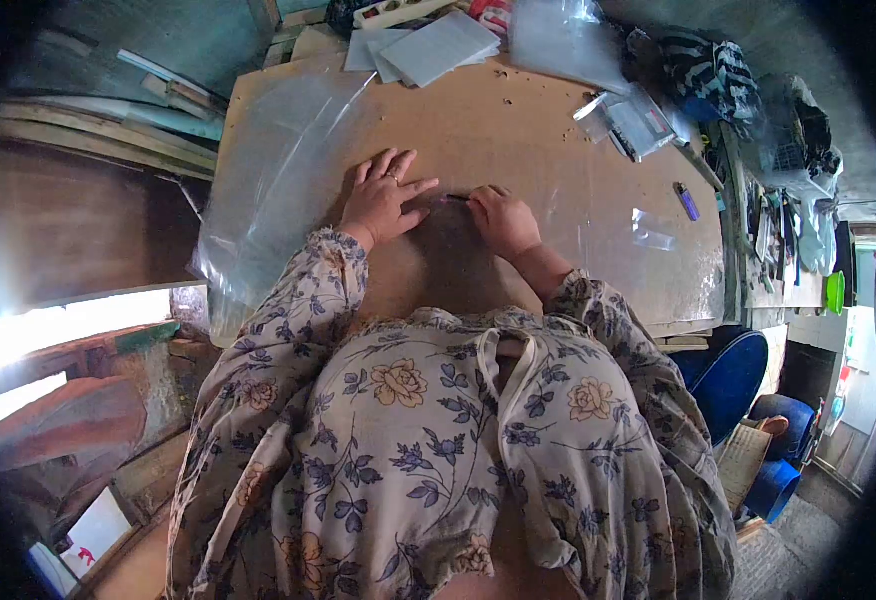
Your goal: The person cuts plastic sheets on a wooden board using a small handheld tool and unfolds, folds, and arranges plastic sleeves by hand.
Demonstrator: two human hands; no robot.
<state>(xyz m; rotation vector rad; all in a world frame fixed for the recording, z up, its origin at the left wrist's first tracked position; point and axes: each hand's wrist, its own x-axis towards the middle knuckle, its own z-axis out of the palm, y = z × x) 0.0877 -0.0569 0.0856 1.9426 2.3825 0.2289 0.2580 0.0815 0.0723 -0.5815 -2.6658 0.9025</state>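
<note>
Well apart from blue containers (746,372), the right hand (506,222) holds a stick (455,198).

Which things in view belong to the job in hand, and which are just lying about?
In use, it seems:
slim dark tool, held in the right hand
clear plastic sheet, spread on the board
left hand, fingers spread

Probably just lying about:
stacked translucent sheets
black-and-white bundle
large blue container
small purple item, untouched, role unclear

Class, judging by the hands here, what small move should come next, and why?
Perhaps draw the slim dark tool slightly rightward, away from the left hand, since the right hand grips it while the left lies spread, palm down, close to its tip.
</note>
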